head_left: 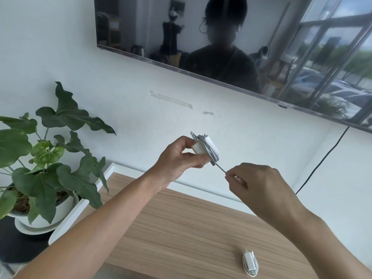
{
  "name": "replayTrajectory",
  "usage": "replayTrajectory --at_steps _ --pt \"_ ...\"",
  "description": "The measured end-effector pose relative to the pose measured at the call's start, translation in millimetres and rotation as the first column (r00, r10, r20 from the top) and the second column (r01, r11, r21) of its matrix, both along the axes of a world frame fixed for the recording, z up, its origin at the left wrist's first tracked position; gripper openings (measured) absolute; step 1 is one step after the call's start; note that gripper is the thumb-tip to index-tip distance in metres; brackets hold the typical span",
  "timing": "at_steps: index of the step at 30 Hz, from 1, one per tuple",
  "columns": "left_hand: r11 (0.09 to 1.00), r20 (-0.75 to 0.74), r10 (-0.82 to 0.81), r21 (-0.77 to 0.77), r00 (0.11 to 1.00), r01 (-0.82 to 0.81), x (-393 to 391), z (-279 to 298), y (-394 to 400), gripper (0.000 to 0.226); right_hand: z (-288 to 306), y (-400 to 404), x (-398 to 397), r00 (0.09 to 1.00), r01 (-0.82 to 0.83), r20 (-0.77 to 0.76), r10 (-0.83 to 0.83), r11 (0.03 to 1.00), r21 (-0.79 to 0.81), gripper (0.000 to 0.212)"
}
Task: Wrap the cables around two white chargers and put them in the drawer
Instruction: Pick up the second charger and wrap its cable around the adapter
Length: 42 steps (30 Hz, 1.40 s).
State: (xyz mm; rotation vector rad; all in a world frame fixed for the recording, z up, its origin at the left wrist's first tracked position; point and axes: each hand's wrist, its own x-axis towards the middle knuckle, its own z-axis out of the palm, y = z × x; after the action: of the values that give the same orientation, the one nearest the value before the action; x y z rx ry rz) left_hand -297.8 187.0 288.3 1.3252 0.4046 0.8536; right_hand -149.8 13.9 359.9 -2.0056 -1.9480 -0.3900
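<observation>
Head view: left hand (pixel 177 156) grips the cable-wound charger (pixel 204 148), right hand (pixel 261 184) just beside pinches its cable (pixel 220 169) taut, the end hidden in the fingers; second charger (pixel 250 263) lies below the right wrist.

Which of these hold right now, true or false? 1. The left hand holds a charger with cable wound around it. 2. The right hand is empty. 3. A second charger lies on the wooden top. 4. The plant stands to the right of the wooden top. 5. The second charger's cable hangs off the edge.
1. The left hand holds a charger with cable wound around it: true.
2. False: the right hand pinches the cable end.
3. True: the second charger lies on the wooden top.
4. False: the plant stands to its left.
5. False: its cable is looped around it on the top.
</observation>
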Motion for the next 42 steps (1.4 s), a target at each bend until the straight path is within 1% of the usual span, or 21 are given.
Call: replayTrajectory --at_steps 3,5,9,11,13,15,17,19,23,27,31,34,38,42 --pt "1.000 -0.036 0.017 0.023 0.999 -0.016 1.6 2.9 -2.5 0.042 3.6 2.4 0.4 1.000 -0.010 -0.012 0.012 0.992 0.125 0.019" --pt "0.999 -0.049 0.029 0.032 0.998 -0.028 2.8 5.0 -4.3 0.043 2.8 4.4 -0.3 0.998 -0.037 -0.038 0.046 0.979 0.200 0.015" --pt "0.999 -0.058 0.047 0.026 0.997 -0.045 2.6 8.9 -7.4 0.041 -2.0 10.2 2.4 0.975 -0.086 -0.173 0.142 0.951 0.296 0.009" --pt "0.998 -0.059 0.060 0.014 0.996 -0.060 2.1 9.9 -8.0 0.043 -5.0 13.2 3.4 0.944 -0.087 -0.279 0.179 0.946 0.311 0.006" --pt "0.997 -0.068 0.074 0.005 0.995 -0.074 2.7 10.2 -8.6 0.043 -8.5 16.0 3.2 0.884 -0.013 -0.444 0.147 0.957 0.291 0.005" --pt "0.996 -0.081 0.091 0.006 0.993 -0.090 4.0 10.0 -9.2 0.043 -11.3 19.5 2.4 0.780 0.069 -0.617 0.105 0.965 0.252 0.007" --pt "0.994 -0.086 0.107 0.006 0.991 -0.107 5.1 9.6 -10.7 0.045 -12.4 22.7 1.1 0.688 0.089 -0.715 0.125 0.963 0.253 0.012" --pt "0.993 -0.080 0.116 0.000 0.990 -0.116 5.1 9.7 -12.5 0.051 -11.7 25.5 -0.2 0.627 0.096 -0.767 0.137 0.963 0.251 0.014" --pt "0.992 -0.053 0.126 0.011 0.991 -0.125 6.8 10.1 -15.5 0.059 -10.1 29.1 -1.0 0.596 0.097 -0.795 0.118 0.971 0.217 0.007" --pt "0.991 -0.015 0.119 0.067 0.993 -0.118 9.3 9.0 -15.4 0.051 -5.5 36.3 1.6 0.556 0.144 -0.831 0.036 0.980 0.138 0.012" --pt "0.984 -0.038 0.113 0.142 0.993 -0.107 8.4 8.4 -14.8 0.051 -2.4 40.0 4.8 0.561 0.128 -0.827 -0.034 0.991 0.046 0.016" --pt "0.981 -0.039 0.121 0.158 0.992 -0.114 6.9 10.9 -12.0 0.048 -0.1 40.4 3.6 0.560 0.130 -0.829 -0.014 0.989 0.071 0.010" --pt "0.983 -0.030 0.120 0.146 0.992 -0.114 5.0 16.2 -9.1 0.041 -0.7 44.4 -2.4 0.601 0.136 -0.800 -0.003 0.986 0.098 0.009" --pt "0.985 -0.050 0.118 0.135 0.992 -0.111 2.1 19.6 -5.8 0.041 -0.6 48.3 -5.9 0.613 0.127 -0.790 0.014 0.985 0.116 0.007"
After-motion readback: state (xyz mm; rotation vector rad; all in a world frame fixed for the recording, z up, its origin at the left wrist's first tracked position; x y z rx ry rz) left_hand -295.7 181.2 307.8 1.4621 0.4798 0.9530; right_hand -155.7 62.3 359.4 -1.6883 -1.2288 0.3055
